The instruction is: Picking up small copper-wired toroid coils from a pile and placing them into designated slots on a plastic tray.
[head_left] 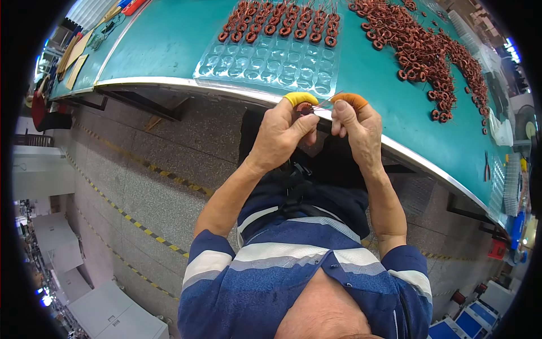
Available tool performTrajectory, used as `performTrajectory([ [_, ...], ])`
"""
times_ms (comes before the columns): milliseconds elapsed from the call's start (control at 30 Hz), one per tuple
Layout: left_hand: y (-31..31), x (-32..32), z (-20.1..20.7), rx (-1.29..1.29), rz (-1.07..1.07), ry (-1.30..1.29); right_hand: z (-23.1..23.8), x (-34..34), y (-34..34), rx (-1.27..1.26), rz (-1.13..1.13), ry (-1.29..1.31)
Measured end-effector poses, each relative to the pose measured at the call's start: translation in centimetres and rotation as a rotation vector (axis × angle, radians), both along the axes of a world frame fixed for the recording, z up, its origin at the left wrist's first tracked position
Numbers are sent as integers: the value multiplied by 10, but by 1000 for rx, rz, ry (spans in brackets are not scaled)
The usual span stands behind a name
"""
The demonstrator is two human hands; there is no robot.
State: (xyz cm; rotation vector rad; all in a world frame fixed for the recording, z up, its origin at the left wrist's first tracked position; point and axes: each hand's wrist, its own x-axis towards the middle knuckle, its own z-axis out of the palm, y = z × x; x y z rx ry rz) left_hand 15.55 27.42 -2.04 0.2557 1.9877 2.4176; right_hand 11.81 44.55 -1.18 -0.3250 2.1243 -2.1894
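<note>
A small ring coil wound with copper-coloured wire [304, 108] is pinched between the thumb and fingers of my left hand [276, 134]. That hand wears a yellow finger cover [293, 98]. Thin wire leads [323, 104] run from the coil toward my right hand [361, 130], whose thumb and orange-covered index finger [351, 100] close on their ends. Both hands are at the front edge of the green table. Just beyond them lies a clear plastic tray [202, 73] with round pockets; similar coils [284, 24] fill its far rows, and its near pockets hold none.
A large heap of loose coils [415, 53] spreads over the green tabletop [161, 45] on the right. Pliers [487, 166] lie near the right end, beside stacked clear trays [511, 183]. A metal strip [418, 152] edges the table. Another person in red [40, 113] is at the far left.
</note>
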Motion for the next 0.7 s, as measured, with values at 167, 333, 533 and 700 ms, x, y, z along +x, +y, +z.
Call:
performTrajectory([
  [167, -12, -4, -6, 156, -243, -197, -2, -5, 4, -130, 68, 20],
  [333, -8, -1, -4, -72, -176, -84, -9, -8, 10, -77, 188, -194],
  [533, -6, -1, -2, -121, -34, -113, -8, -2, 7, -115, 201, -168],
  [700, 2, 4, -4, 16, -32, -129, -7, 0, 12, -142, 205, -106],
])
